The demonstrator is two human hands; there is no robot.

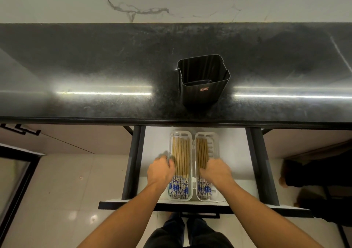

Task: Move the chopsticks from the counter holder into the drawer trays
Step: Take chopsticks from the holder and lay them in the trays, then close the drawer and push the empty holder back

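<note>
A black square holder [203, 82] stands on the dark counter [95, 66] with no chopsticks showing in it. Below, an open white drawer [234, 152] holds two clear trays side by side. The left tray [180, 133] is filled with several wooden chopsticks [182, 156] with blue-and-white patterned ends. The right tray [214, 139] holds a smaller row of chopsticks [202, 152]. My left hand [161, 169] rests on the left tray's left edge and chopsticks. My right hand [215, 169] lies over the right tray's chopsticks. Whether either hand grips anything is hidden.
The drawer's black side rails [133, 162] flank the white floor of the drawer. Its front edge with a black handle [200, 214] is near my legs. Pale tiled floor lies to the left, and a dark-framed panel [17, 171] stands at the far left.
</note>
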